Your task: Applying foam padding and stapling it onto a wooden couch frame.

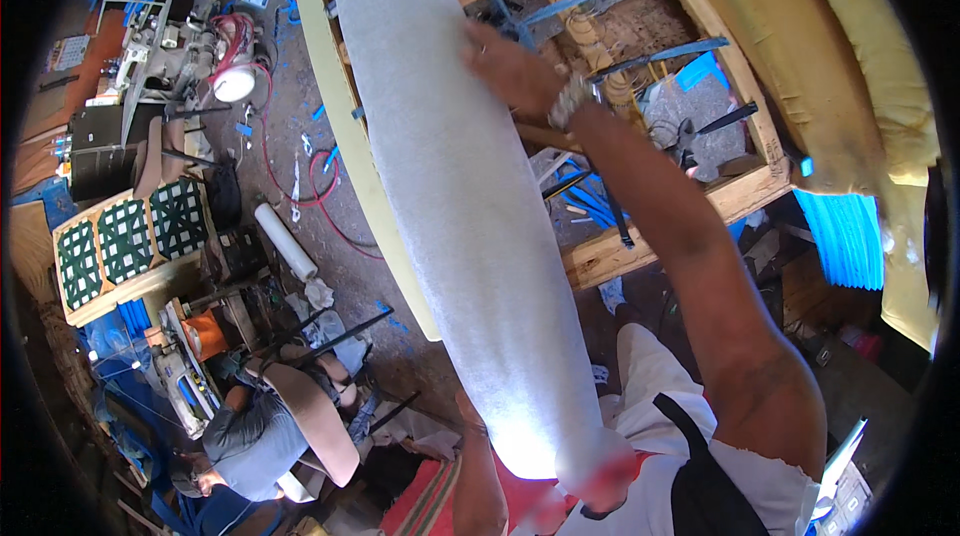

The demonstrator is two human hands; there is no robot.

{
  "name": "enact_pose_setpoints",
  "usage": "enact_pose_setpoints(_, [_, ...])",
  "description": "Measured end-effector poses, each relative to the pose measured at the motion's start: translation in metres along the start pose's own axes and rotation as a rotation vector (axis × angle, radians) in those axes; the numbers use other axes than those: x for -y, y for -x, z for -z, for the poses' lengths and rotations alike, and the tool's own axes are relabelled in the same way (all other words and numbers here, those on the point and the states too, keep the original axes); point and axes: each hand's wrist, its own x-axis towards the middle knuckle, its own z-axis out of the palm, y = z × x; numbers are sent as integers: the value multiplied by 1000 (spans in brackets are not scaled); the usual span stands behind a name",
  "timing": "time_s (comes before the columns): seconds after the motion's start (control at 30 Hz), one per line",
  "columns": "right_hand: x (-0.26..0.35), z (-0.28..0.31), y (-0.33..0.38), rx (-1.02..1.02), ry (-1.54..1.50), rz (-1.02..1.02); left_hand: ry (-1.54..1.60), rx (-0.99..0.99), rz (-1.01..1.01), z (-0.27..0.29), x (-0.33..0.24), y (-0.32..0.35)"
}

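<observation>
A long, pale grey-white padded piece (pixel 455 156) with a soft, fabric-like surface slants from the top of the view down towards my chest. My right hand (pixel 515 76), with a watch at the wrist, lies along its right edge; the fingers rest against the surface and look slightly blurred. Low down, my left hand (pixel 470 414) is at the piece's left edge, its fingers hidden behind it. Under the piece, a pale yellow strip (pixel 385 196) shows along its left side. A wooden frame (pixel 775 176) with dark and blue webbing straps stands beyond my right hand.
Yellow foam slabs (pixel 840 46) stand at the right. A webbed wooden seat frame (pixel 75 311), sewing machines and a red hose (pixel 268 136) lie left. Another person (pixel 255 446) bends over a brown padded piece at lower left. A white roll (pixel 285 241) lies on the floor.
</observation>
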Motion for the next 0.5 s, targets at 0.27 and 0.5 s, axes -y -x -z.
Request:
enact_pose_setpoints(0.27, [-14,-42,20,1,-20,-22,73,15,9,0,26,-3])
enact_pose_setpoints(0.5, [81,-71,136,212,619,213,90,71,3,-6,31,-8])
